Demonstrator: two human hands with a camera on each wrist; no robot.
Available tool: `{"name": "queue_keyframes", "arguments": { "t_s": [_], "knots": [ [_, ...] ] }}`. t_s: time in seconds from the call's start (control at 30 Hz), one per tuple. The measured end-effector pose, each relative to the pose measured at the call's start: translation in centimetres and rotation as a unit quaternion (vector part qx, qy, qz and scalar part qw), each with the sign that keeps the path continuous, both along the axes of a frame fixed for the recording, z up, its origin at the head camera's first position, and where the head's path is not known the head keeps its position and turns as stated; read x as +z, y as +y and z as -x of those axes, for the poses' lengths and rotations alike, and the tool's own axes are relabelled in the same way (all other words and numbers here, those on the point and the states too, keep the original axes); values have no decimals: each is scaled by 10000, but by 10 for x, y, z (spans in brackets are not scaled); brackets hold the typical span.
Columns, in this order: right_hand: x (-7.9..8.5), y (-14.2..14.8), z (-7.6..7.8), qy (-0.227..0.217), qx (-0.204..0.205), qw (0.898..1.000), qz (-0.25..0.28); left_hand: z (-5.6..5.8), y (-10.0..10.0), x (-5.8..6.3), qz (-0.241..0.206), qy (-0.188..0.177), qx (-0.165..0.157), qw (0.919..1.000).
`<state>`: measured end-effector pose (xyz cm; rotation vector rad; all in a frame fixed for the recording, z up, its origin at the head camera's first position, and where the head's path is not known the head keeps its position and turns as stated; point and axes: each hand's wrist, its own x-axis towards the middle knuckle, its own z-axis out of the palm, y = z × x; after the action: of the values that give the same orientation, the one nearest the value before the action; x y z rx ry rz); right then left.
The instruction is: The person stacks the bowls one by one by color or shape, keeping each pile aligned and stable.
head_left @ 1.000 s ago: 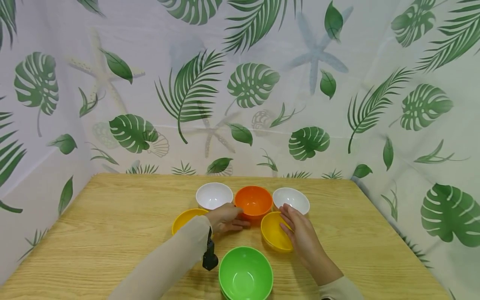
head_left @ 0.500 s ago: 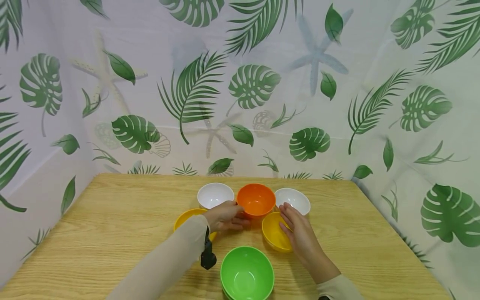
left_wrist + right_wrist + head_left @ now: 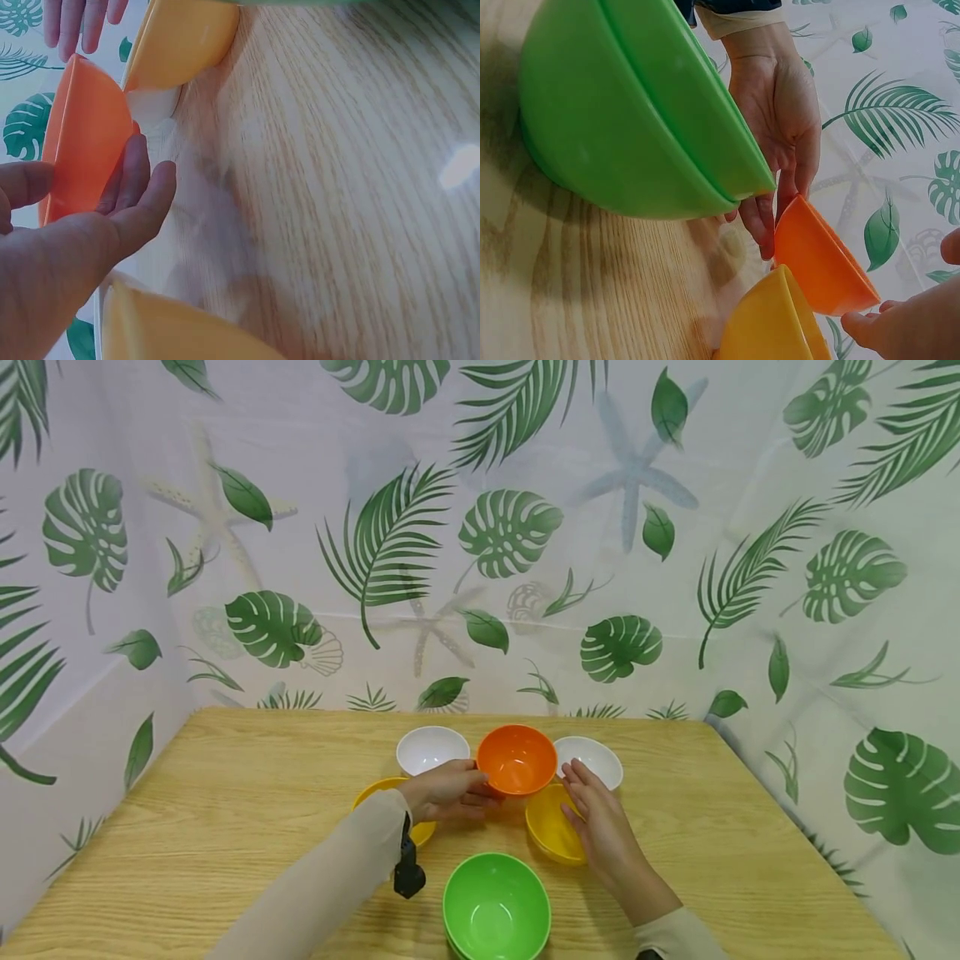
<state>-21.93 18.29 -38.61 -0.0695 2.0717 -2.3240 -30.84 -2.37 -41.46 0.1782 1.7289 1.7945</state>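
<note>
My left hand (image 3: pixel 447 789) grips the orange bowl (image 3: pixel 517 760) at its left side. In the left wrist view the thumb lies at the rim and the fingers curl under the bowl (image 3: pixel 88 139), which hangs above the table. My right hand (image 3: pixel 606 831) has its fingers extended beside the right yellow bowl (image 3: pixel 553 828), overlapping its edge in the head view. The right fingertips (image 3: pixel 855 326) are close to the orange bowl's far rim in the right wrist view. Another yellow bowl (image 3: pixel 426 832) is partly hidden behind my left wrist.
Two white bowls (image 3: pixel 431 747) stand at the back, the right one (image 3: pixel 594 762) partly covered by the orange bowl. Stacked green bowls (image 3: pixel 497 902) stand nearest the front of the wooden table (image 3: pixel 247 793). A leaf-patterned cloth (image 3: pixel 525 643) surrounds the back and sides.
The orange bowl has risen slightly and shifted a little to the right with my left hand holding it. My right hand has stayed nearly in place.
</note>
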Motion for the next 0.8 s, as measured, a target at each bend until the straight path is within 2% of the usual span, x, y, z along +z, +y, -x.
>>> {"name": "queue_keyframes", "arguments": {
  "t_s": [0.67,0.8],
  "knots": [
    [-4,-1,-2,354,-19,9993,-154,-8,-6,4,-273,284,-277,9988],
    [-6,-1,-2,482,-123,9974,-520,-10,-9,5,-463,424,-335,9975]
  ]
}}
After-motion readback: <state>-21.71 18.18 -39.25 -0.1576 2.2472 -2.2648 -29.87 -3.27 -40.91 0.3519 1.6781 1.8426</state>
